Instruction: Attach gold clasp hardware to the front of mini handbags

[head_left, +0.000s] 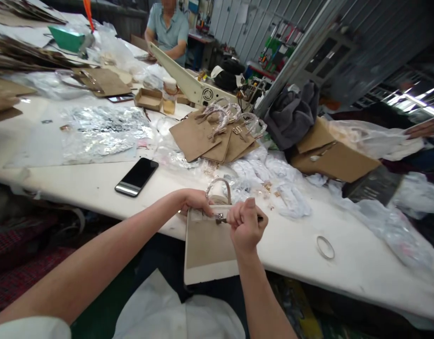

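A beige handbag panel (210, 245) with a paler lower strip leans over the table's front edge toward my lap. A looped handle (219, 183), partly wrapped in clear film, rises from its top. My left hand (197, 201) grips the panel's upper left edge, thumb on the near face. In a closed fist, my right hand (247, 223) holds a slim dark tool (224, 220) that looks like a screwdriver, mostly hidden by the fingers. Its tip meets a small metal fitting (219, 216) near the panel's top.
A phone (137, 177) lies on the white table (291, 245) at left, a pale ring (325, 247) at right. Beyond are stacked brown panels (199, 136) with wrapped handles, crumpled plastic and a cardboard box (337, 155). Across the table sits a person (167, 30).
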The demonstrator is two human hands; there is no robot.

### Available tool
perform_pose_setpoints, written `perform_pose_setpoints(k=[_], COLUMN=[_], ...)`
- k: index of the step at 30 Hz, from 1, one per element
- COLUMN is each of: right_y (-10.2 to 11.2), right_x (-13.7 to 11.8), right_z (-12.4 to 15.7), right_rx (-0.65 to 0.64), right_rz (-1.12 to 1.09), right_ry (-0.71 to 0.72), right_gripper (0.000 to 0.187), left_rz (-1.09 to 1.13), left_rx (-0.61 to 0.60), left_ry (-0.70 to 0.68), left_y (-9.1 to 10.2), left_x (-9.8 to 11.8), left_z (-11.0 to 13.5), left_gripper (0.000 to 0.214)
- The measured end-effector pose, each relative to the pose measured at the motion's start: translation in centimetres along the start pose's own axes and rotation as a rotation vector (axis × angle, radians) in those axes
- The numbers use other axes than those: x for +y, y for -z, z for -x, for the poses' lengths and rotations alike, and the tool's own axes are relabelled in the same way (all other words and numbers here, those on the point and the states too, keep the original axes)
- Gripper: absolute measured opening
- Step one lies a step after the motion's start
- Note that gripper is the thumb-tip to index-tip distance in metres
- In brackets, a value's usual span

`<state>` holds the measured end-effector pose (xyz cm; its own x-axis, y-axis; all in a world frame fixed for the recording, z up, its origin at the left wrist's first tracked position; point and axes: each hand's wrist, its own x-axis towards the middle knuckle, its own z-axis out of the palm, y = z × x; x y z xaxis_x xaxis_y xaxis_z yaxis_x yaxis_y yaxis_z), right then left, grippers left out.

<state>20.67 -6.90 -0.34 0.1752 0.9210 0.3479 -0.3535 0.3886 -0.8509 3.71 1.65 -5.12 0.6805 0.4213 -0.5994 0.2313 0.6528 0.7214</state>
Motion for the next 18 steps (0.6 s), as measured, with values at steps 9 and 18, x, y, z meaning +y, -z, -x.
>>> perform_pose_setpoints(k=[9,18], right_y=[-2.7,-1.3], right_x=[3.3,0.1], right_z=[-5.1,-4.1], right_rx=[0.159,0.071], right_rz=[0.309,0.103], right_ry=[-0.320,-0.284], right_gripper=[0.068,0.074], left_rz=[-0.160,-0.116], left_rx=[0.090,-0.011], left_ry=[-0.080,-0.016], left_y=[0.0,0.3], left_x=[-0.3,-0.1], left_z=[-0.3,-0.6], left_gripper=[0.028,0.034])
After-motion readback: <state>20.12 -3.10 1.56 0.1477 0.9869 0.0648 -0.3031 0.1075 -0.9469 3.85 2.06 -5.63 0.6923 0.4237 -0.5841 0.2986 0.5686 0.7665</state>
